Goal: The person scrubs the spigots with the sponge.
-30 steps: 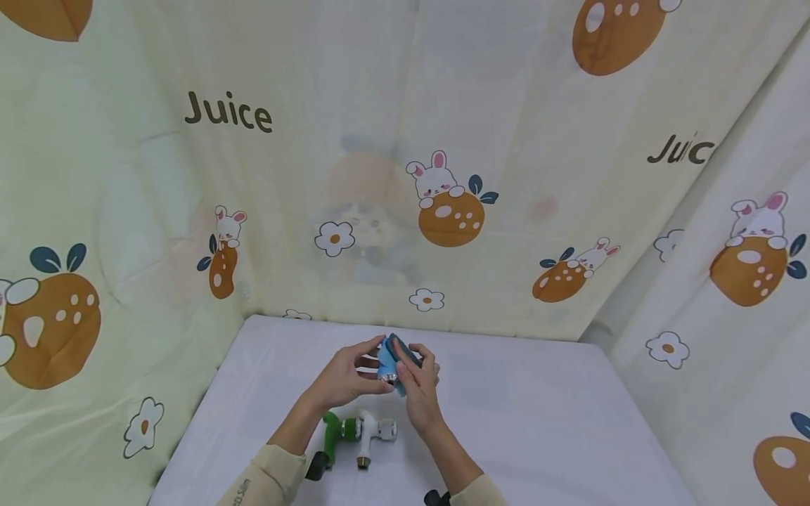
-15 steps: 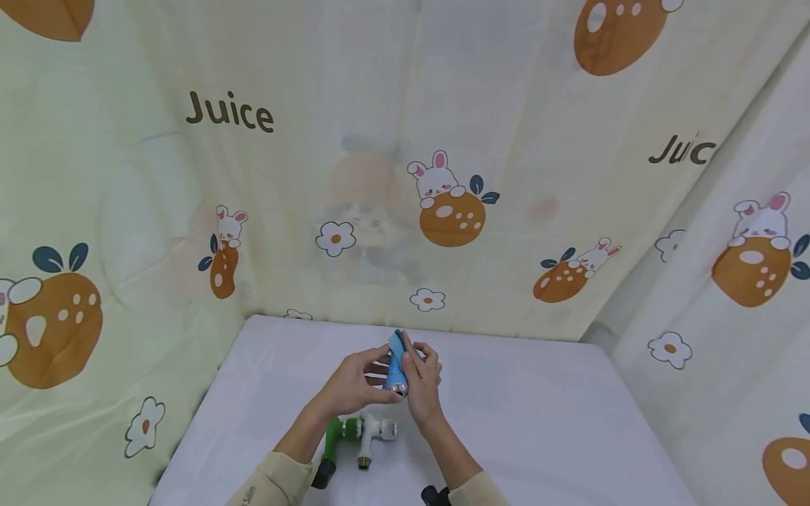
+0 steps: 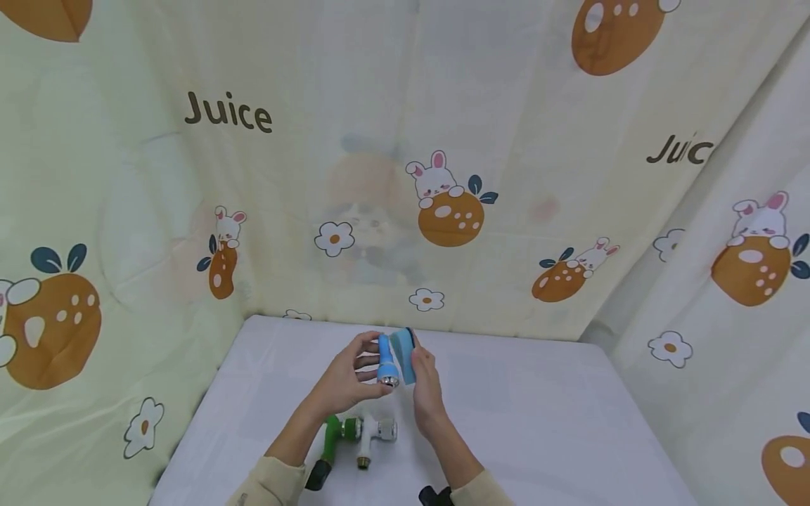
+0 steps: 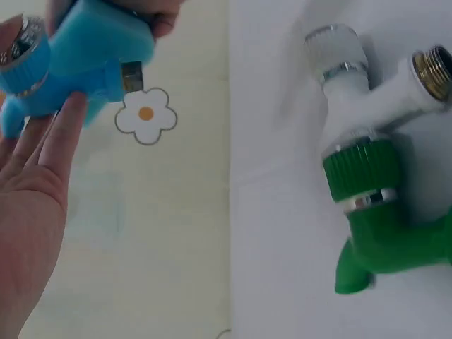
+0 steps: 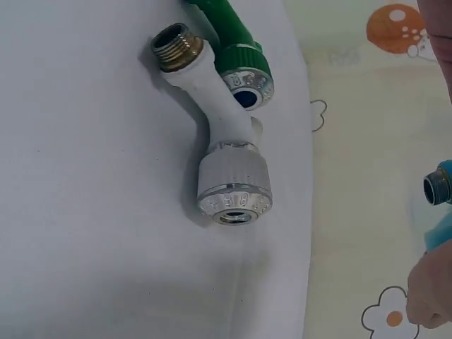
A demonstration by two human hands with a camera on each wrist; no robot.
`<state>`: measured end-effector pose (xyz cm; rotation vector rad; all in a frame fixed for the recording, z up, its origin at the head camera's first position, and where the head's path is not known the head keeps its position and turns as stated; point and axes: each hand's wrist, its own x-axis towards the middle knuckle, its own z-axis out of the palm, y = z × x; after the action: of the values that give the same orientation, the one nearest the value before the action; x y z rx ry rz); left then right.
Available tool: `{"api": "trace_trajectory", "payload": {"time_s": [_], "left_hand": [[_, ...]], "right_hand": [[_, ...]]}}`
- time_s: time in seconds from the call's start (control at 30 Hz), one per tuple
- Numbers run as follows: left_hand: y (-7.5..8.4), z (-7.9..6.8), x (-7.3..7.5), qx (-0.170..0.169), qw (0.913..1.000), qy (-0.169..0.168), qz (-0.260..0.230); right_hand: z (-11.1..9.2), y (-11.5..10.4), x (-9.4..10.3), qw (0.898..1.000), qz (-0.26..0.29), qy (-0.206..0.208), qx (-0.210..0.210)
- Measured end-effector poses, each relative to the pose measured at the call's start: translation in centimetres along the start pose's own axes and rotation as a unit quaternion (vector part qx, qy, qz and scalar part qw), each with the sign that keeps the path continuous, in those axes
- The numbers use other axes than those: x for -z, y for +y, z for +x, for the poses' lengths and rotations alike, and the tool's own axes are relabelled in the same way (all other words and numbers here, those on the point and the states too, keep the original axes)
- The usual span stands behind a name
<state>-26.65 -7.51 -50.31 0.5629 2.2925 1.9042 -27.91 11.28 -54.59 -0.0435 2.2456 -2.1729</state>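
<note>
My left hand [image 3: 344,379] holds a blue plastic tap [image 3: 385,364] between thumb and fingers, its silver-trimmed end turned toward me. In the left wrist view the tap's [image 4: 70,88] threaded metal inlet points right, and the fingers support it from below. My right hand [image 3: 427,390] grips a light blue sponge [image 3: 403,355] with a dark backing, held close beside the tap. The left wrist view has the sponge [image 4: 106,35] overlapping the tap from behind. Both hands are raised over the far part of the table.
On the white table [image 3: 519,422], a green tap [image 3: 330,439] and a white tap [image 3: 368,436] lie side by side below my forearms. Black devices [image 3: 435,496] sit at my wrists. A printed curtain [image 3: 285,183] hangs behind the table.
The sponge has come off the blue tap to the right, its light blue face now turned to the tap. The tap shifted right, then back left. The green and white taps have stayed put.
</note>
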Motion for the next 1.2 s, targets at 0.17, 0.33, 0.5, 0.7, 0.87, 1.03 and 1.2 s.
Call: {"api": "trace_trajectory", "payload": {"time_s": [0.17,0.33,0.5,0.7,0.87,1.03,1.2], "left_hand": [[-0.3,0.0,0.5,0.011,0.9976,0.049,-0.048],[-0.4,0.0,0.8,-0.024,0.9968,0.068,-0.034],[-0.4,0.0,1.0,-0.034,0.9962,0.076,0.026],[-0.2,0.0,0.9,-0.032,0.9975,0.061,0.014],[-0.2,0.1,0.7,-0.045,0.9965,0.055,0.043],[-0.1,0.2,0.3,-0.076,0.993,0.039,0.081],[-0.3,0.0,-0.4,-0.104,0.9848,0.011,0.139]], "right_hand": [[-1.3,-0.3,-0.7,0.996,-0.037,0.004,0.078],[-2.5,-0.6,-1.4,0.984,-0.07,-0.009,0.165],[-2.7,-1.1,-1.9,0.978,-0.115,-0.004,0.174],[-2.7,-1.6,-2.2,0.974,-0.157,0.012,0.164],[-2.7,-1.6,-2.5,0.971,-0.184,0.025,0.152],[-2.2,-1.6,-2.6,0.974,-0.187,0.04,0.119],[-1.3,-1.5,-2.4,0.982,-0.172,0.047,0.064]]}}
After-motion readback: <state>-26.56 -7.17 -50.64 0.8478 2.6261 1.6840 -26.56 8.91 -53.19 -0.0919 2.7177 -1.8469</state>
